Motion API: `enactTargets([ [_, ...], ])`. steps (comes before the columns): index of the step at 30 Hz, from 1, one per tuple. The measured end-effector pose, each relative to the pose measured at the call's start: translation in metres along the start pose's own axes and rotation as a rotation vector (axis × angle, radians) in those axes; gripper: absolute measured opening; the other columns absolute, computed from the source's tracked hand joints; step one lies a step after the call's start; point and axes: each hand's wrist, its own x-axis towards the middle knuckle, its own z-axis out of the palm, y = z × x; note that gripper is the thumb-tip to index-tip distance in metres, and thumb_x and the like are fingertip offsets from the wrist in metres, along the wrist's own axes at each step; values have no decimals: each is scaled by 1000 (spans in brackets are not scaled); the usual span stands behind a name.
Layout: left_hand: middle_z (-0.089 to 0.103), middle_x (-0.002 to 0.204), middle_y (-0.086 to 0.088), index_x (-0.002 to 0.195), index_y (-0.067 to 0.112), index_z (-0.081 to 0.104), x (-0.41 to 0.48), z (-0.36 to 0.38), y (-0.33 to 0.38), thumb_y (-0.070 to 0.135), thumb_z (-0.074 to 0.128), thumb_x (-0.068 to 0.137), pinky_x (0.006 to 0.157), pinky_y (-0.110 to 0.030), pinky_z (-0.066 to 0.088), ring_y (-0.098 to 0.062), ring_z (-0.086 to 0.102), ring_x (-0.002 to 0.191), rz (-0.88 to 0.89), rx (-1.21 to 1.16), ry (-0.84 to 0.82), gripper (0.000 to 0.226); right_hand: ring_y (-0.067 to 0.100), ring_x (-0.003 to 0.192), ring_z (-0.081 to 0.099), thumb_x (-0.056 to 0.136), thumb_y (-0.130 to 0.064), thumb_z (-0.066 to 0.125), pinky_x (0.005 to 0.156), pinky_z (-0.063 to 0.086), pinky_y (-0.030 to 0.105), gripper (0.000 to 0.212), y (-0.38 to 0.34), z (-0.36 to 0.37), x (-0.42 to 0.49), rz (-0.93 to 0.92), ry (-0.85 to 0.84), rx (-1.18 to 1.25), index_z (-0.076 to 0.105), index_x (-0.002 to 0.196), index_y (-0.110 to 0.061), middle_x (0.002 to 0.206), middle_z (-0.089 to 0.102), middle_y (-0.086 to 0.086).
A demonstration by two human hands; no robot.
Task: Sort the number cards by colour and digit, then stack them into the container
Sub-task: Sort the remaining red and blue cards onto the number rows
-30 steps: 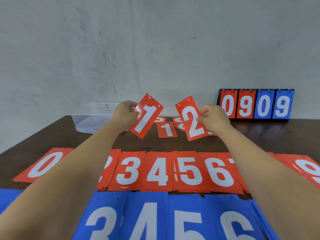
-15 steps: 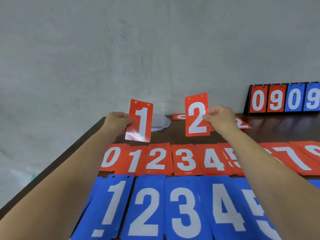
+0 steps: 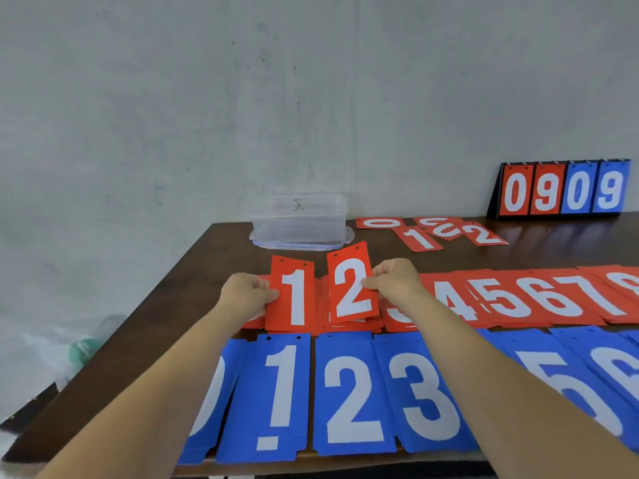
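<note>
I pinch red 1 card (image 3: 291, 299) in left hand (image 3: 247, 294), red 2 card (image 3: 352, 286) in right hand (image 3: 394, 279). Thin, light, stiff, likely slick; side-edge grip best.

A plain indoor workroom: a dark brown wooden table (image 3: 221, 250) stands against a rough, scuffed grey-white plaster wall (image 3: 173, 115), carrying rows of flat red number cards (image 3: 518, 299) and blue number cards (image 3: 352, 392) and a black folding tabletop scoreboard (image 3: 563, 190). Its exact kind cannot be told.
</note>
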Motion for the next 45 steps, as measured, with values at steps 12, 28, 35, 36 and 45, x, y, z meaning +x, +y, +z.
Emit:
enactTargets([
  [12, 59, 70, 3, 75, 19, 58, -2, 25, -8, 36, 65, 89, 57, -27, 46, -13, 56, 64, 236, 676, 155, 23, 14, 75, 64, 84, -48, 69, 54, 43, 26, 28, 8, 21, 3, -47, 119, -763, 58, 86, -21, 80, 63, -4],
  [28, 60, 126, -1, 129, 19, 56, -16, 64, 41, 34, 65, 89, 89, -38, 52, -19, 59, 111, 429, 573, 66, 43, 12, 79, 55, 91, -41, 63, 57, 40, 24, 24, 15, -41, -5, -62, 230, -722, 57, 102, -22, 91, 60, -3],
  [35, 64, 120, 2, 127, 19, 58, -21, 132, 91, 32, 63, 90, 88, -35, 50, -19, 59, 110, 482, 549, 20, 40, 15, 80, 60, 93, -39, 59, 59, 43, 26, 19, 41, -117, 8, -16, 316, -736, 59, 96, -20, 90, 65, -1],
  [36, 64, 119, 2, 127, 20, 58, -20, 144, 98, 32, 63, 89, 87, -35, 51, -19, 60, 109, 484, 545, 10, 39, 15, 79, 61, 93, -39, 59, 58, 42, 25, 20, 46, -130, 14, -4, 321, -738, 61, 95, -20, 89, 66, 0],
  [45, 63, 119, -3, 120, 15, 61, 31, 244, 147, 37, 67, 87, 87, -35, 49, -21, 59, 108, 294, 473, -20, 40, 16, 68, 63, 89, -44, 62, 64, 52, 28, 30, 102, -228, 109, 99, 317, -694, 62, 76, -17, 71, 60, 1],
])
